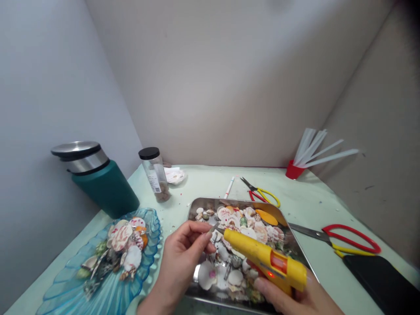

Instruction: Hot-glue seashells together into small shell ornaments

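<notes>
A yellow glue gun (262,253) with a lit red light is gripped by my right hand (285,295). Its dark nozzle points left, right at the fingertips of my left hand (188,245). Thumb and forefinger of that hand pinch a small greyish piece (214,228), too small to name; whether the nozzle touches it I cannot tell. Below both hands lies a metal tray (303,253) full of seashells (236,276), partly covered by the hands and the gun. A blue scalloped glass dish (70,273) with more seashells (122,236) stands to the left.
A teal bottle (105,186) and a black-lidded jar (155,175) stand back left, near white tissue (175,176). Behind the tray lie a white pen (229,188) and small scissors (262,192). Larger scissors (331,238), a black object (382,284) and a red cup (293,170) of glue sticks (311,146) are right.
</notes>
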